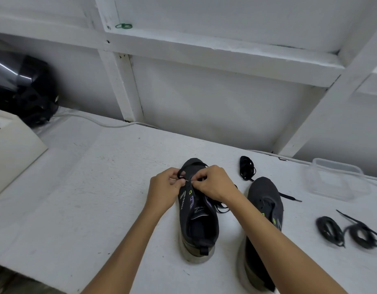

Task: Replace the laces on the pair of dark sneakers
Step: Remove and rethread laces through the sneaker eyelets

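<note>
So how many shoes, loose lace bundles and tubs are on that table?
Shoes: 2, one under both hands, one beside it.
Lace bundles: 3, one behind the shoes, two at the right.
Clear tub: 1.
Total: 6

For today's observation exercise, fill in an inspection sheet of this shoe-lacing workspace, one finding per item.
Surface: white table, scuffed.
Job's things: left sneaker being laced; right sneaker beside it; lace bundle beyond; two coiled laces at right.
Clutter: clear plastic container; white box; black helmet.
Grips: left hand and right hand pinch a lace at the eyelets.
Cables: white cable along the wall.
Surroundings: white shelving; green rubber bands.
</note>
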`<action>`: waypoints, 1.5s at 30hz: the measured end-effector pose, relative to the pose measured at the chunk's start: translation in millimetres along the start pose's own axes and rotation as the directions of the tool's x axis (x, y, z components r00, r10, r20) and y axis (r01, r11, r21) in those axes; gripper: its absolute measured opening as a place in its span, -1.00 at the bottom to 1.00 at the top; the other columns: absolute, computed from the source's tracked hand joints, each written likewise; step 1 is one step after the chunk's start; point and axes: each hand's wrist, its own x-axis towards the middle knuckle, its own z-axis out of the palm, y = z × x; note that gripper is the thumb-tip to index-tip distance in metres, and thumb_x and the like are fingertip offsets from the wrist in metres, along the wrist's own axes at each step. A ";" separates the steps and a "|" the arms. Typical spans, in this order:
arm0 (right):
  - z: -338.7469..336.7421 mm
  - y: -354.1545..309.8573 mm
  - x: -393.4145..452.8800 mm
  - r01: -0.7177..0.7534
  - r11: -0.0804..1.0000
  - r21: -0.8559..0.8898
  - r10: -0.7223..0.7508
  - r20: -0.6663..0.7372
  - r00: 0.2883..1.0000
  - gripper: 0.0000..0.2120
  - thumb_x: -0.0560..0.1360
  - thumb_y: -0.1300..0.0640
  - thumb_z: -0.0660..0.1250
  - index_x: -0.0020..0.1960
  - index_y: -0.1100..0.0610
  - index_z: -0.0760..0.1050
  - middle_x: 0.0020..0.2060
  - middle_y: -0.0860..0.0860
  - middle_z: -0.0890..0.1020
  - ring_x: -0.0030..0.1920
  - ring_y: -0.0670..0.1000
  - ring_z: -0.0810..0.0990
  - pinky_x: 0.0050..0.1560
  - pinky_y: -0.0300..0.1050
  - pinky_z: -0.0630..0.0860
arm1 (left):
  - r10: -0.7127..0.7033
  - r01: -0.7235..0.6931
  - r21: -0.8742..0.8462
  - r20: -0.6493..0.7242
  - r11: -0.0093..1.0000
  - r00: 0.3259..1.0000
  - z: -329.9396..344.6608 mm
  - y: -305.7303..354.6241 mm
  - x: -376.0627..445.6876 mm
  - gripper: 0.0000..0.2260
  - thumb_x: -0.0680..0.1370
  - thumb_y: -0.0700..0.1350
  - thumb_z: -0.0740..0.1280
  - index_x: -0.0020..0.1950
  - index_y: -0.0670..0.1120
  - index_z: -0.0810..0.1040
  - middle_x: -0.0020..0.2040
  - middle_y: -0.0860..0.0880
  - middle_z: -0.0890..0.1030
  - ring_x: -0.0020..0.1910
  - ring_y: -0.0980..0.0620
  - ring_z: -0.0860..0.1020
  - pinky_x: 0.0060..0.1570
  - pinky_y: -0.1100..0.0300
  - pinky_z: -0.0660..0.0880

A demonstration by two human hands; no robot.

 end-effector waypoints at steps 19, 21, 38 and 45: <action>-3.2 -10.2 -3.0 0.088 0.954 -0.285 -0.054 0.128 0.990 -0.88 0.64 0.13 0.20 0.09 0.14 0.47 -0.04 0.06 0.57 -0.09 0.04 0.46 -0.12 -0.10 0.34 | -0.080 0.077 0.030 0.133 0.997 0.988 2.0 5.7 -2.3 -0.72 0.48 0.10 0.49 0.14 0.13 0.56 -0.05 0.19 0.66 -0.12 0.40 0.59 -0.13 0.46 0.43; -10.4 -11.7 -0.6 0.068 0.956 -0.286 -0.026 0.146 0.989 -0.86 0.66 0.12 0.18 0.04 0.16 0.46 -0.01 0.12 0.59 -0.09 0.06 0.48 -0.12 -0.08 0.35 | -0.088 0.080 0.056 0.164 0.995 0.983 0.1 6.4 -1.3 -0.65 0.47 0.09 0.50 0.21 0.10 0.55 -0.01 0.19 0.65 -0.10 0.36 0.60 -0.12 0.47 0.43; -47.7 3.0 -3.6 -0.111 0.984 0.141 0.110 0.014 0.994 -0.79 0.63 -0.14 0.18 0.06 -0.10 0.55 -0.15 -0.12 0.69 -0.35 -0.24 0.58 -0.22 -0.21 0.46 | 0.148 -0.157 0.331 0.054 0.931 0.988 18.8 21.6 4.0 -0.87 0.57 0.04 0.39 0.01 0.03 0.69 -0.01 0.14 0.48 0.05 0.09 0.49 0.00 0.14 0.46; -62.3 21.8 -1.5 -0.351 0.697 0.625 0.375 0.099 0.922 -0.71 0.58 0.42 0.18 0.12 0.22 0.62 -0.02 0.09 0.65 -0.15 -0.06 0.72 -0.23 -0.20 0.62 | 0.125 -0.141 0.232 0.082 0.962 0.989 17.2 17.0 4.7 -0.94 0.58 -0.04 0.41 0.00 0.05 0.68 -0.09 0.11 0.57 -0.15 0.20 0.52 -0.17 0.43 0.37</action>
